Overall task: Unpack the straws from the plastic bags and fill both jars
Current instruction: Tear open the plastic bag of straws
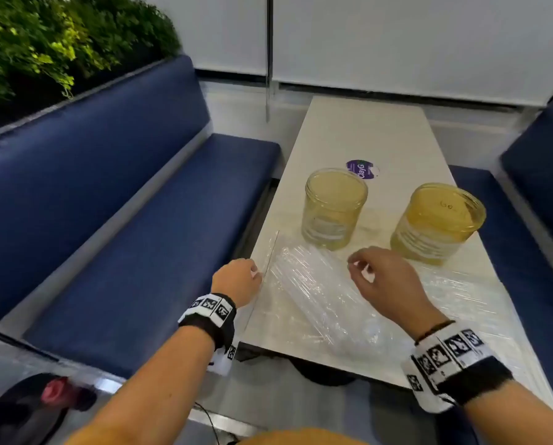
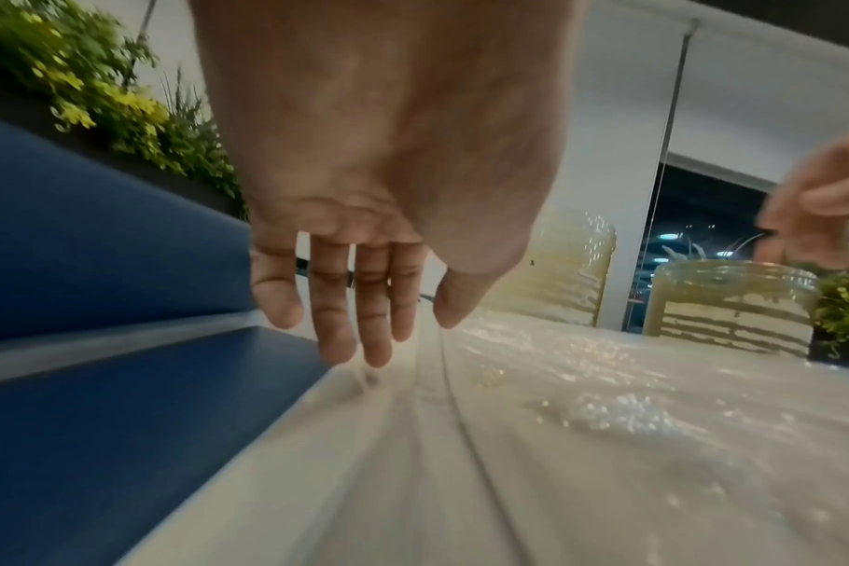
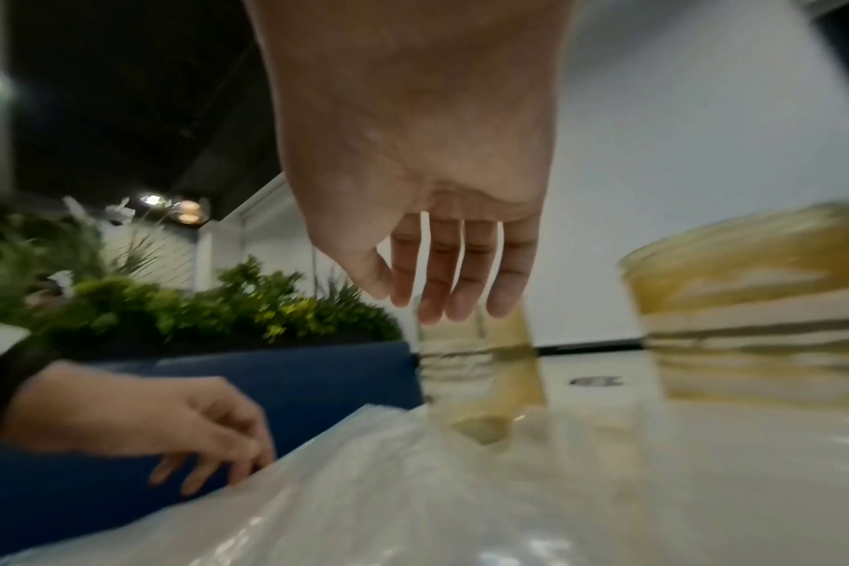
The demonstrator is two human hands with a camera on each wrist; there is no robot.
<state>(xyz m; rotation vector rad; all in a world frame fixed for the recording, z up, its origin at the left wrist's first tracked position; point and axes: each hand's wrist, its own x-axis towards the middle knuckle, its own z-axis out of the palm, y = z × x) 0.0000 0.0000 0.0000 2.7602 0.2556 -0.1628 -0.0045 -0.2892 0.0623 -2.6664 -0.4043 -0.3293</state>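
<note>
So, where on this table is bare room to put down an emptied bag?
The far end of the pale table, beyond the purple round sticker, is bare. The near half is crowded: two yellowish glass jars stand mid-table, and clear plastic bags of straws cover the surface before them.

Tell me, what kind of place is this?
Probably a cafe or diner booth: blue padded benches flank a narrow table, with leafy plants behind the seat.
</note>
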